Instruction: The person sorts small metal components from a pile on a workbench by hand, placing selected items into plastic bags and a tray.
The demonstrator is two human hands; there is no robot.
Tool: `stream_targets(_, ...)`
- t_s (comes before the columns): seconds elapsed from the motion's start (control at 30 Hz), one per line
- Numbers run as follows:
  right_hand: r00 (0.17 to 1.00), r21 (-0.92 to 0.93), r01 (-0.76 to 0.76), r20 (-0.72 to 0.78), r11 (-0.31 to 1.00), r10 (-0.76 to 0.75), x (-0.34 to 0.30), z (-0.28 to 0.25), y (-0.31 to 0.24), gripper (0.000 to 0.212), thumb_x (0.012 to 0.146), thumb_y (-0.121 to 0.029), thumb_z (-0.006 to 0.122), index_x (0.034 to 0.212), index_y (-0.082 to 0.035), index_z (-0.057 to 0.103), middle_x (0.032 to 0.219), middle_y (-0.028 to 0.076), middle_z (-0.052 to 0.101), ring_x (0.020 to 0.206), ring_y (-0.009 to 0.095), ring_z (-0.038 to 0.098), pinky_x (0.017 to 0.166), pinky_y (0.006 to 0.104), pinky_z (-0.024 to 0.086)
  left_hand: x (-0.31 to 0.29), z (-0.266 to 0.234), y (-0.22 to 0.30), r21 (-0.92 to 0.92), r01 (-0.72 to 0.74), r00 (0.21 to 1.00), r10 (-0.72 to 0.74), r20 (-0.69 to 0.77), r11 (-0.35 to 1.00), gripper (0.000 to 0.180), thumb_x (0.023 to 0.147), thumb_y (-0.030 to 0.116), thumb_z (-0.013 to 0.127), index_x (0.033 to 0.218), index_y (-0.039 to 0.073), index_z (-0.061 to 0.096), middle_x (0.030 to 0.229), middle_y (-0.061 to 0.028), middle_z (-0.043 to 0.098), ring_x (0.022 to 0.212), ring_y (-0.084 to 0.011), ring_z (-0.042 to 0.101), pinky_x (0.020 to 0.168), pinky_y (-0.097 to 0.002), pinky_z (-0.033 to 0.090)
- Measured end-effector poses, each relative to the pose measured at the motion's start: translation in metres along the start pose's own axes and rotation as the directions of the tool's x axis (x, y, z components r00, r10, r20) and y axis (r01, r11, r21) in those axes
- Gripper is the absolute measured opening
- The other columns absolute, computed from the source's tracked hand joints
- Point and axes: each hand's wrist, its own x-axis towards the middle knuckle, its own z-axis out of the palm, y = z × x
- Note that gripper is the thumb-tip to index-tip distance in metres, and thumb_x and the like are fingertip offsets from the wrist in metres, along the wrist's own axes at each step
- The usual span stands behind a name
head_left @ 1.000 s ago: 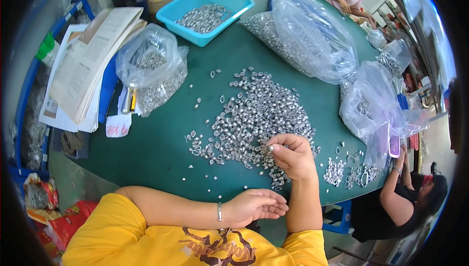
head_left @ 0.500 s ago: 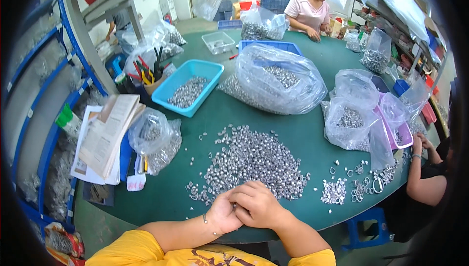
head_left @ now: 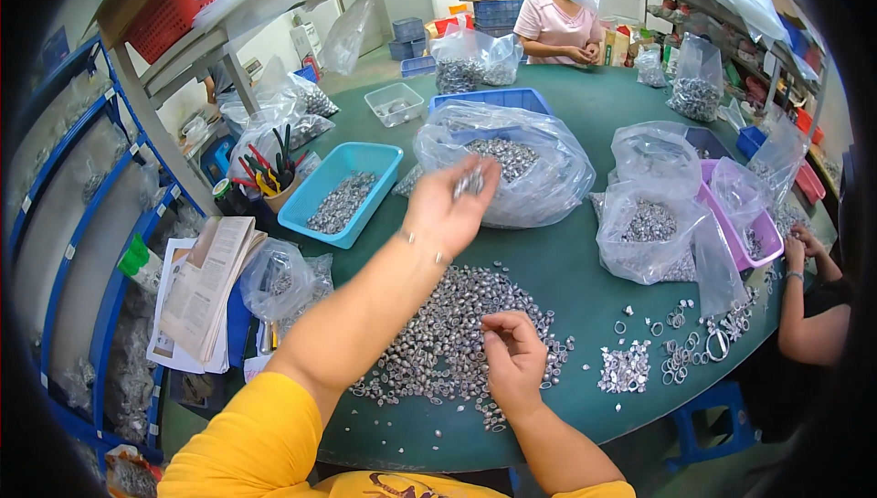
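Observation:
My left hand reaches forward to the near side of a large clear plastic bag and cups several small silver metal pieces in its palm. That bag stands partly full of similar pieces. Below, a broad loose pile of small silver metal pieces covers the green table, partly hidden by my left forearm. My right hand is over the pile's right part, fingers curled and thumb against them; whether something small is pinched there is hidden.
A blue basin with metal pieces is left of the bag. Papers and a tool cup are further left. Opened bags, a purple tray and ring groups lie right. One person stands across; another's arm is right.
My hands were together at the pile's near edge. The left has moved forward to the bag with metal pieces in it, while the right has shifted right over the pile.

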Motion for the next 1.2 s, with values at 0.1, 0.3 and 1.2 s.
stream_targets(0.1,0.995,0.04,-0.097,0.008,0.995,0.097,0.003,-0.001,0.0,0.013,0.077,0.006,0.052,0.086,0.001,0.059,0.085,0.006,0.054,0.07,0.009,0.051,0.063,0.0205,0.042,0.049,0.013,0.006,0.165,-0.054,0.998,0.048,0.041,0.985,0.048,0.094,0.019,0.028,0.128,-0.013,0.019,0.125,-0.0289,0.03,0.119,-0.0396,0.031,0.104,-0.049,0.024)
stream_targets(0.3,0.993,0.044,-0.115,0.025,0.992,0.114,0.006,-0.001,0.01,0.01,0.078,0.005,0.052,0.085,0.002,0.059,0.085,0.004,0.055,0.072,0.008,0.051,0.064,0.0191,0.042,0.085,0.024,0.017,0.511,0.064,0.987,0.023,-0.161,0.857,0.06,0.09,0.038,0.032,0.129,-0.006,0.023,0.127,-0.0272,0.032,0.121,-0.0389,0.03,0.103,-0.0506,0.02)
stream_targets(1.2,0.933,-0.017,-0.333,0.141,0.943,0.332,0.004,0.005,0.019,0.013,0.079,0.005,0.051,0.089,0.001,0.059,0.085,0.001,0.058,0.074,0.006,0.05,0.066,0.0182,0.04,-0.129,-0.162,0.073,0.758,-0.206,0.952,0.053,0.303,-0.619,0.009,0.072,0.003,0.064,0.081,0.001,0.061,0.081,-0.0093,0.055,0.072,-0.0232,0.057,0.066,-0.0305,0.046)
